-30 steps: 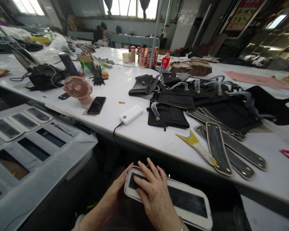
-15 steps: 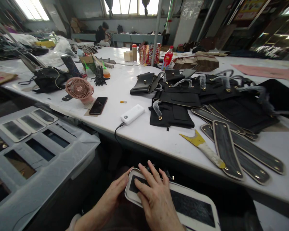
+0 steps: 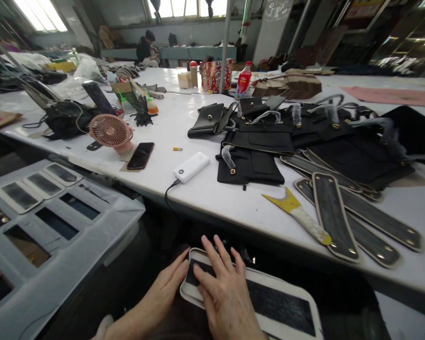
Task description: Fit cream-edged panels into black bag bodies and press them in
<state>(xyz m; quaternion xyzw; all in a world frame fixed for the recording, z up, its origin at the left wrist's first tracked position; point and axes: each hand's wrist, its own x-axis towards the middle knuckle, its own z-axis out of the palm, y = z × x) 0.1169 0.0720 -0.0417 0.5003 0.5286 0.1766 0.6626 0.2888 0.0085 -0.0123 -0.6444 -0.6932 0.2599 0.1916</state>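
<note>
A long cream panel with rounded corners and a black centre strip point(image 3: 281, 304) lies low in front of me, below the table edge. My left hand point(image 3: 168, 288) holds its left end, with the fingers together along the rim and partly hidden. On top of the panel lies my right hand point(image 3: 225, 290), its fingers spread over the black strip near the left end. At that end the rim shows a doubled edge. What supports the panel from beneath is hidden.
Beyond the table edge lie a yellow forked tool point(image 3: 297, 215), black straps with pale edges point(image 3: 335, 217), black bag pieces point(image 3: 251, 167), a white power bank point(image 3: 191, 167), a phone point(image 3: 140, 156) and a pink fan point(image 3: 110, 131). Similar panels point(image 3: 44, 183) rest on a plastic crate point(image 3: 116, 226) at left.
My hands and the panel shift slightly left in the view, as does most of the table scene. The hands keep nearly the same placement on the panel.
</note>
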